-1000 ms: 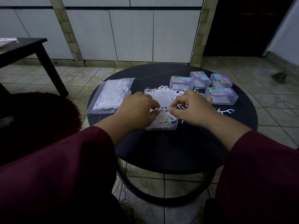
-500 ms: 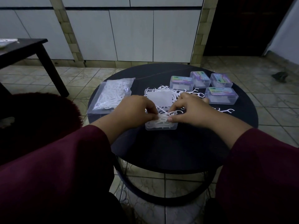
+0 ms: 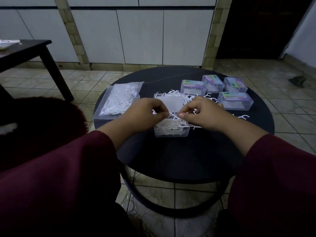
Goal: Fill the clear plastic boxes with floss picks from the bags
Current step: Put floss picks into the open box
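The left hand and the right hand are positioned side by side above the open clear plastic box, which stands near the middle of the round dark bench. Both hands have their fingers curled, and each pinches an end of a white floss pick held between them directly over the box. The box is partly filled with white floss picks lying in a loose heap. Its lid lies open on the far side of the box, surrounded by a scatter of loose floss picks on the bench surface; a few more loose picks lie to the right, near the right forearm. A clear bag containing floss picks lies flat on the left part of the bench, just beside the left hand. Four closed clear boxes with coloured labels are grouped on the far right part of the bench, close to one another; whether they touch cannot be determined. Both forearms emerge from dark red sleeves. A second dark table stands on the tiled floor at the far left.
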